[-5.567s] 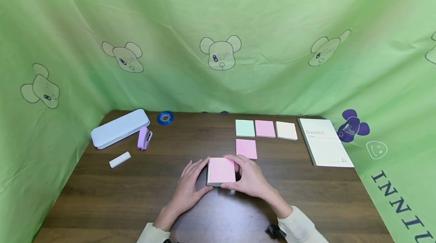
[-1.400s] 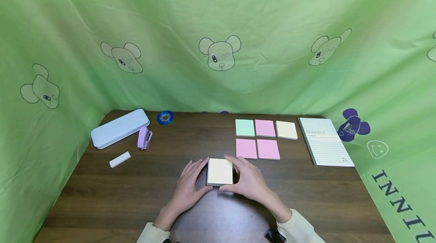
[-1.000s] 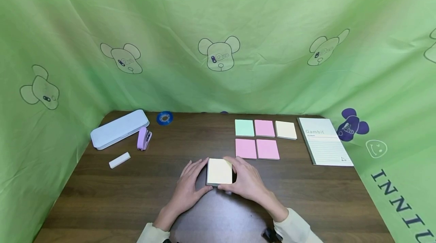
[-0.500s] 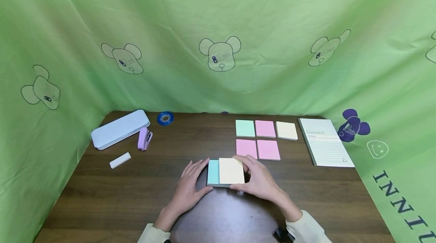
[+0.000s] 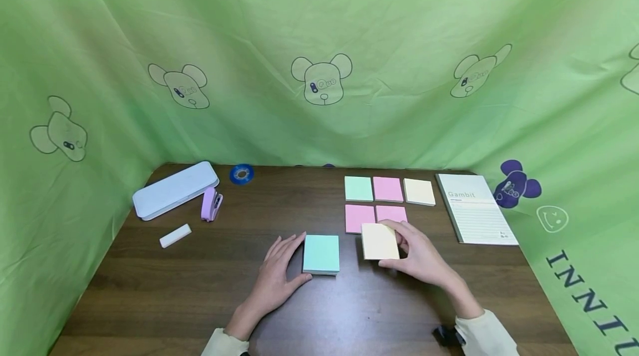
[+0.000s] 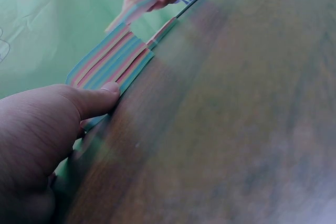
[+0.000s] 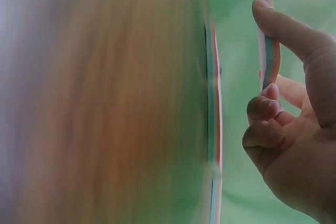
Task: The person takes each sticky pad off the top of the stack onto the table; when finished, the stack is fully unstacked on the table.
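Note:
My left hand [image 5: 273, 281] holds the left side of a thick sticky note stack [image 5: 321, 254] with a mint-green top sheet, thumb at the near corner and forefinger at the far one. Seen from the left wrist, the stack's edge [image 6: 113, 59] shows many coloured layers. My right hand [image 5: 424, 256] pinches a thinner sticky note pad [image 5: 379, 242], cream on top, by its right side. This pad is raised above the table, and in the right wrist view its edge [image 7: 269, 59] has several coloured bands. It partly hides a pink pad [image 5: 392, 213] behind it.
Behind lie another pink pad [image 5: 359, 218] and a back row of green [image 5: 358, 188], pink [image 5: 387, 189] and cream [image 5: 419, 192] pads. A notebook [image 5: 476, 209] is far right. At left are a pale blue case [image 5: 176, 190], purple stapler [image 5: 212, 204], white eraser [image 5: 175, 235] and blue tape roll [image 5: 242, 174].
A second pink pad has joined the front row. The right hand has slid the cream-topped pad off the stack and carried it right, baring a mint-green sheet. The left hand has stayed put.

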`<state>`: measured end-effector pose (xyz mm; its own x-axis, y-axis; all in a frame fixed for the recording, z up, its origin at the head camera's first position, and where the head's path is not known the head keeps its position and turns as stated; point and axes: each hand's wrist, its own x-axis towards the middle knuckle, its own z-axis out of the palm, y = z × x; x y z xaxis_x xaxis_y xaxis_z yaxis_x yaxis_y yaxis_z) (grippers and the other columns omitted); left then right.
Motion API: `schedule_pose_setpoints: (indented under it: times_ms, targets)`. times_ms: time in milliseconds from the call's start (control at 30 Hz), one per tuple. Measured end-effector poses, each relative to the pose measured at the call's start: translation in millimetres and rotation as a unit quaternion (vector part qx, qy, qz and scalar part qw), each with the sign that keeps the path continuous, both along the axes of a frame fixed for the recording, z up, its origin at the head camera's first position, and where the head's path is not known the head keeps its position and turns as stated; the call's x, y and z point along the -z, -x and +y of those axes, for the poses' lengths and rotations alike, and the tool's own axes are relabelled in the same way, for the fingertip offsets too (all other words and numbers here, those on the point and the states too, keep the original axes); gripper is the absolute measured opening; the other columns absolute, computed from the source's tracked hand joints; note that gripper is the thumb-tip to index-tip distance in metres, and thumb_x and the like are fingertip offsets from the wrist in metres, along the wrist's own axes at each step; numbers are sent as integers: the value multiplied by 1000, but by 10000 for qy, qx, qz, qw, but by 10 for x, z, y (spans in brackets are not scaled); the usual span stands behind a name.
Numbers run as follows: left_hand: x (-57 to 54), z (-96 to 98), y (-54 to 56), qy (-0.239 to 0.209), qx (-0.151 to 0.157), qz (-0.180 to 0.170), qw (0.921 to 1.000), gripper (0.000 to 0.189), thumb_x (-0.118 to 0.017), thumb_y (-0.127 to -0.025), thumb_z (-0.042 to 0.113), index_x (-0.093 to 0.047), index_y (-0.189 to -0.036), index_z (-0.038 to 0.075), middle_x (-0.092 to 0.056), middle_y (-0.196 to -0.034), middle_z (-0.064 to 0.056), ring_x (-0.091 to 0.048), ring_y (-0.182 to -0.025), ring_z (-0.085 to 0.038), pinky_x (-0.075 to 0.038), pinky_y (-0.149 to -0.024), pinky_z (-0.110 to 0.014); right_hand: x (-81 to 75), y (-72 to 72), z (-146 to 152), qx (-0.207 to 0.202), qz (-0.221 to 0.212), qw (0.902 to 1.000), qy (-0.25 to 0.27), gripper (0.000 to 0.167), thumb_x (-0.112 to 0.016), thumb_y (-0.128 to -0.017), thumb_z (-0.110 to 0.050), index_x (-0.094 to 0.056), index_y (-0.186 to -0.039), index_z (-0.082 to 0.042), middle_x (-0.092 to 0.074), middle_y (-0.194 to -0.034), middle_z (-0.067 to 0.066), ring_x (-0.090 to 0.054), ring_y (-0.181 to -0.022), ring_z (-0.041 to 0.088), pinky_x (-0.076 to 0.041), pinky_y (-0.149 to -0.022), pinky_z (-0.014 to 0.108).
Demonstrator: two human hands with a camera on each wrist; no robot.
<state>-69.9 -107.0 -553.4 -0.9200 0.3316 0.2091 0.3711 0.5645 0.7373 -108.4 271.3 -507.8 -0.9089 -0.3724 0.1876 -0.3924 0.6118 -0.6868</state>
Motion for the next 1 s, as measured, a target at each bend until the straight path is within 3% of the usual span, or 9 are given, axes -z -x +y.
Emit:
schedule_pose_setpoints:
  times_ms: [333, 567, 767, 1000]
  targets:
    - [6, 5, -9, -26, 23, -47, 10000, 95, -93, -92, 27, -43, -172, 20, -52, -170, -6, -46, -158, -34, -19, -137, -59, -79, 136, 608, 721, 142, 9949, -696, 86, -104, -77, -23, -63, -150, -5, -58, -98, 3, -49, -85, 11, -45, -68, 23]
    - [7, 3, -10, -19, 23, -37, 10000, 93, -93, -93, 28, -45, -171, 16, -53, -170, -7, -46, -158, -35, -18, -137, -60, -60, 223, 935, 1000, 207, 9883, -1135, 87, -103, -78, -24, -61, -149, 2, -59, -95, 5, -49, -84, 15, -43, -68, 30]
    - [16, 10, -7, 57, 1, 94, 9999, 93, -93, -92, 28, -45, -171, 15, -54, -169, -7, -48, -156, -35, -21, -136, -61, 24, 243, 1061, 1093, 86, 9822, -1522, 89, -102, -79, -28, -59, -150, 6, -59, -93, 5, -50, -84, 18, -42, -70, 36]
    - [27, 16, -15, 104, -71, 315, 9994, 93, -95, -90, 26, -48, -169, 13, -56, -167, -7, -51, -154, -36, -26, -132, -65, 18, 278, 1043, 1218, -210, 9750, -1846, 100, -99, -83, -35, -48, -162, 0, -55, -94, 6, -48, -79, 21, -41, -63, 36]
